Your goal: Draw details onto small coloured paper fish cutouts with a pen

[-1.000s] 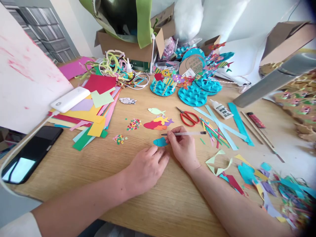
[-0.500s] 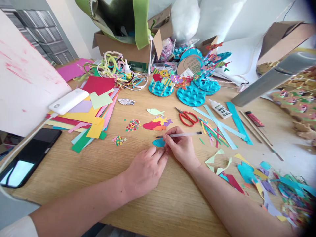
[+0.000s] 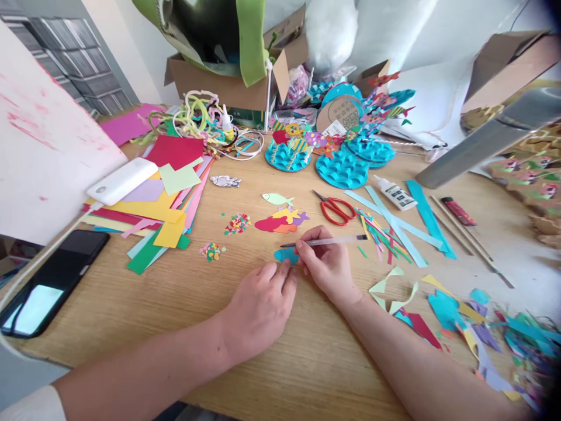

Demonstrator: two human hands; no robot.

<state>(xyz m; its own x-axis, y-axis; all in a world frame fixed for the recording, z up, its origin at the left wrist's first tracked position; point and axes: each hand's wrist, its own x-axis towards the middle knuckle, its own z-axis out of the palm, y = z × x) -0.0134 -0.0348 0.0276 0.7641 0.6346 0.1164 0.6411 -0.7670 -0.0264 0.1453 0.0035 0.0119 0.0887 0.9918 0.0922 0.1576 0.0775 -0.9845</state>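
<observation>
A small blue paper fish (image 3: 286,255) lies on the table, its right end partly covered by fingers. My left hand (image 3: 263,304) is closed, fingers bent together, and its fingertips hold the fish down at its lower edge. In my right hand (image 3: 326,266), pinched between thumb and fingers, is a slim pen (image 3: 335,240), its dark tip low over the fish; whether it touches I cannot tell. Just behind are overlapping red, yellow, orange and purple paper fish (image 3: 270,223) and a pale green one (image 3: 277,199). Red-handled scissors (image 3: 336,210) lie beyond my right hand.
Left are stacked coloured papers (image 3: 173,213), a white power bank (image 3: 123,180) and a phone (image 3: 48,280). Confetti piles (image 3: 237,224) sit mid-table. Paper strips (image 3: 397,225), a glue bottle (image 3: 397,193) and scraps (image 3: 447,310) lie right. Blue scalloped discs (image 3: 342,169) stand behind.
My right hand and the pen have shifted slightly right along the blue fish. More of the fish shows now. My left hand stays almost in place.
</observation>
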